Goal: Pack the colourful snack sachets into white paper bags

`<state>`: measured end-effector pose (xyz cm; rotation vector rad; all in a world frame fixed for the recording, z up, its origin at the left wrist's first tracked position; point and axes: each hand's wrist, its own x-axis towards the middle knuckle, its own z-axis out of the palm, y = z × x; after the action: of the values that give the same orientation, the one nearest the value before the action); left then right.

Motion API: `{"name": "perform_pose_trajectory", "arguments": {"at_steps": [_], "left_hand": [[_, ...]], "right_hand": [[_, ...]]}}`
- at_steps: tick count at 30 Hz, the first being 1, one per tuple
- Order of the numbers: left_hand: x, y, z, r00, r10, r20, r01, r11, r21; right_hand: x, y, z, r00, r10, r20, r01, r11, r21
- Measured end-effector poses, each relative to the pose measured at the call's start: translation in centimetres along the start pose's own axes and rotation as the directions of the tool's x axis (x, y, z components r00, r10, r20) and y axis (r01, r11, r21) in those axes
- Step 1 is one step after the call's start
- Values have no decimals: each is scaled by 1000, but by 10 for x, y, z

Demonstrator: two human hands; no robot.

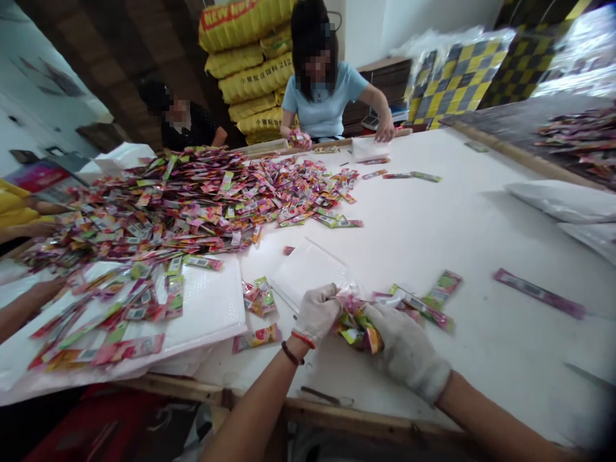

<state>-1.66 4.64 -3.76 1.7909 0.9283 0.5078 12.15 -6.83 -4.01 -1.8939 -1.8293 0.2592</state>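
Both my hands wear whitish gloves and meet over the table near its front edge. My right hand (407, 350) is closed around the right side of a bunch of small colourful packets (360, 330), pink, green and orange. At the bunch's left end, my left hand (317, 314) has its fingers closed on the packets. A stack of clear plastic bags (308, 273) lies just beyond my left hand; whether its fingers also pinch a bag is hidden. More loose packets (440, 292) lie beyond my right hand, and a few others (260, 298) to the left.
A large heap of packets (192, 199) covers the table's (481, 224) left half. White bags with packets (212, 301) lie front left. A thin dark tool (320, 394) rests at the front edge. Co-workers (320, 96) work opposite and at left. One long packet (539, 293) lies right.
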Motion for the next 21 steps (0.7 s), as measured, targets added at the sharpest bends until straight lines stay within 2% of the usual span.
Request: {"name": "perform_pose_trajectory", "arguments": {"at_steps": [3, 6, 10, 13, 15, 16, 18, 21], "left_hand": [[-6, 8, 0, 991, 135, -13, -130, 971, 200], [-4, 17, 2, 988, 152, -38, -133, 940, 315], [4, 32, 12, 992, 117, -50, -91, 927, 364], [2, 38, 18, 983, 171, -60, -104, 804, 586], [-1, 34, 19, 983, 179, -38, -102, 708, 699], [-1, 30, 19, 985, 172, -27, -99, 681, 725], [0, 22, 17, 986, 163, -21, -96, 676, 730], [5, 12, 14, 984, 173, -53, -92, 729, 678]], "right_hand": [[21, -3, -21, 983, 138, 119, -144, 988, 49], [36, -5, -27, 959, 219, 181, -230, 972, 41], [46, -11, -16, 964, 187, 190, -176, 982, -70], [56, -14, -15, 925, 168, 340, -124, 981, -147], [59, -14, -19, 889, 197, 413, -142, 977, -161], [58, -14, -20, 884, 225, 410, -172, 972, -161], [50, -15, -20, 917, 244, 317, -210, 968, -136], [30, -18, -12, 993, 107, 45, -103, 991, -83]]}}
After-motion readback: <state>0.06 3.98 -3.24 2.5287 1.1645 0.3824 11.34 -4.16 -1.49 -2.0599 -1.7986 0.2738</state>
